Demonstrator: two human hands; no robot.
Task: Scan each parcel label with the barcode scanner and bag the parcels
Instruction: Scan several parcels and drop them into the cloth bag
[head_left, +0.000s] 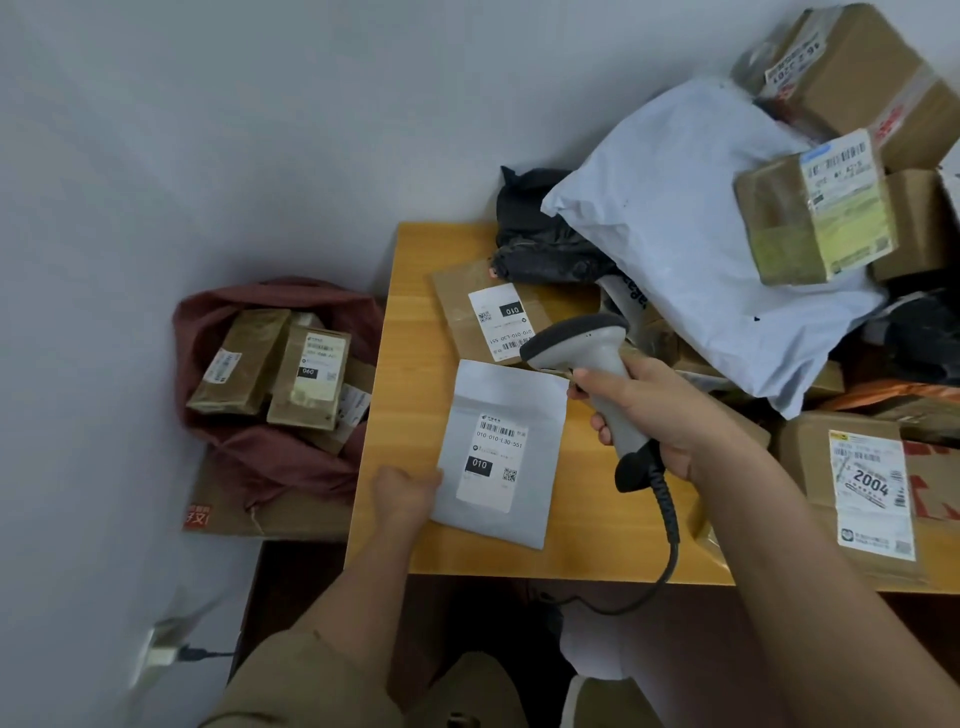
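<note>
Grey mailer parcel (501, 452) flat on the wooden tabletop (410, 364), label up, pinched at its 8 o'clock corner by the left hand (405, 491). Barcode scanner (597, 374) gripped in the right hand (670, 415), head at the parcel's 1 o'clock. Red bag (270, 467) on the floor at 9 o'clock, open, holding several brown labelled boxes (306, 379). Parcel pile (727, 249) at 2 o'clock.

Your grey barcode scanner (587, 358) points down at the flat grey parcel (501, 452), label up on the table, beside the red bag (270, 457) holding brown parcels (291, 364).
</note>
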